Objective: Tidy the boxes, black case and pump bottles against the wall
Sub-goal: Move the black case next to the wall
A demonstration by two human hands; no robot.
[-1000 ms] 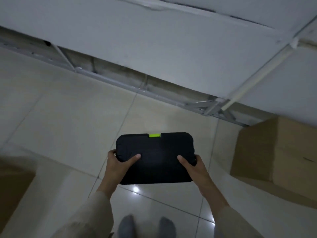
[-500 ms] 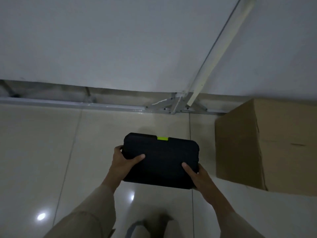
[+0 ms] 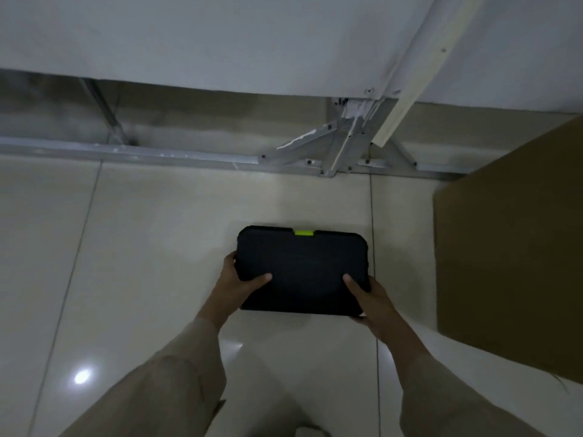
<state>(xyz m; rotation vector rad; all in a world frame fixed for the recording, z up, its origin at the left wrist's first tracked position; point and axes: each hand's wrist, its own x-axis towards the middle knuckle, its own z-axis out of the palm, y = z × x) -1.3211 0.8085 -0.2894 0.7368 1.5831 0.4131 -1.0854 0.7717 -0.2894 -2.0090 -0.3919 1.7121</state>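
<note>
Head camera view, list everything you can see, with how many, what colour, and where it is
black case: one, black with a green latch on its far edge, centre, held over the floor by both hands.
cardboard box: one, brown, on the floor at right, near the wall.
wall: one, white, across the top.
metal rail: one, silver, along the foot of the wall, with brackets near the middle.
white strip: one, slanting down the wall at upper right.
floor: pale glossy tiles, below.
left hand: gripping the case's left edge.
right hand: gripping the case's near right corner.
sleeves: two, beige, at the bottom.
</note>
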